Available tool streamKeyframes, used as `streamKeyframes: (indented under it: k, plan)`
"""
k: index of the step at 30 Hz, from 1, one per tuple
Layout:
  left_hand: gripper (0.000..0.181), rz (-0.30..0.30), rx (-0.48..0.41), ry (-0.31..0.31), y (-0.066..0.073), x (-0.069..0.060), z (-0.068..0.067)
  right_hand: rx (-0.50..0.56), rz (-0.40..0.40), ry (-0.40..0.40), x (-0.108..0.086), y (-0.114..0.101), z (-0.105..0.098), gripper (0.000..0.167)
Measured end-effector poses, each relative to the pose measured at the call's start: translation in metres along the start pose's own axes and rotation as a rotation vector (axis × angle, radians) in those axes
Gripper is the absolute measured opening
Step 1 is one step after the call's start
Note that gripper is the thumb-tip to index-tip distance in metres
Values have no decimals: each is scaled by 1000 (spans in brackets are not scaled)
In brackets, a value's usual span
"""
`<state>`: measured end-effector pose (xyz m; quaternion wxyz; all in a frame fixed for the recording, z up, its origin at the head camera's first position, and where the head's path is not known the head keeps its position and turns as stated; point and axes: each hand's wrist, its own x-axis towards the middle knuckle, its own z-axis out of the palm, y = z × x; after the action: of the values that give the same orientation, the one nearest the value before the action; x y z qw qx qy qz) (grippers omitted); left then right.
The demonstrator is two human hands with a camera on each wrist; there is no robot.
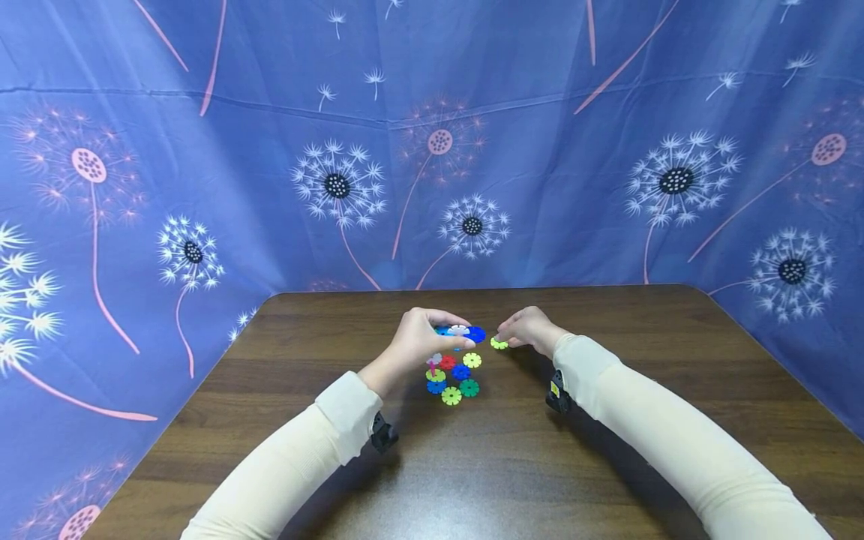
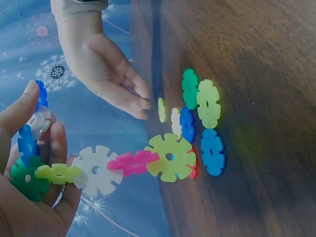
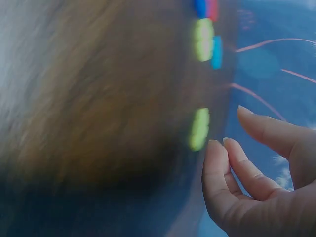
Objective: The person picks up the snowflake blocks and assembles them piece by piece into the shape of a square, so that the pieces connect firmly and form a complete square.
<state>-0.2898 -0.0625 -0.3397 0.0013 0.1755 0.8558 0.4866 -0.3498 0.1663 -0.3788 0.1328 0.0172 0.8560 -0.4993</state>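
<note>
My left hand (image 1: 421,334) pinches a chain of notched plastic flower discs (image 2: 96,170) linked edge to edge. In the left wrist view the chain runs from blue, clear and green discs at the fingers through yellow, clear and pink ones to a yellow-green disc (image 2: 171,157) at its hanging end. Over the far part of the table, my right hand (image 1: 531,328) is beside a single yellow-green disc (image 1: 499,343). The right wrist view shows its thumb apart from the fingers, fingertips close to that disc (image 3: 199,129) and nothing between them.
Several loose discs lie on the wooden table (image 1: 540,465) below the chain, among them a green disc (image 1: 469,387), a yellow-green disc (image 1: 451,395), a blue disc (image 1: 461,371) and a red disc (image 1: 448,362). A blue dandelion-print cloth (image 1: 540,150) hangs behind the table.
</note>
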Motion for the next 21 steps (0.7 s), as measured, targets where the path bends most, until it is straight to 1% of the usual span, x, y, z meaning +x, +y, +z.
streamKeyframes:
  k: [5, 9, 11, 14, 18, 21]
  plan:
    - [30, 9, -18, -6, 0, 1, 1, -58, -10, 64, 7, 8, 6, 36]
    - [30, 1, -33, -4, 1, 1, 1, -104, -49, 103, 12, 12, 7, 38]
    - [29, -1, -35, -2, 1, 0, 2, -123, -61, 110, 15, 14, 7, 37]
    - [29, -3, -36, 0, 1, 0, 2, -136, -59, 112, 17, 15, 6, 34]
    - [28, 1, -31, 0, 0, 1, 3, -92, -51, 97, 17, 16, 5, 32]
    - [28, -1, -29, -2, -2, 1, 4, -12, -49, 54, 18, 18, 4, 29]
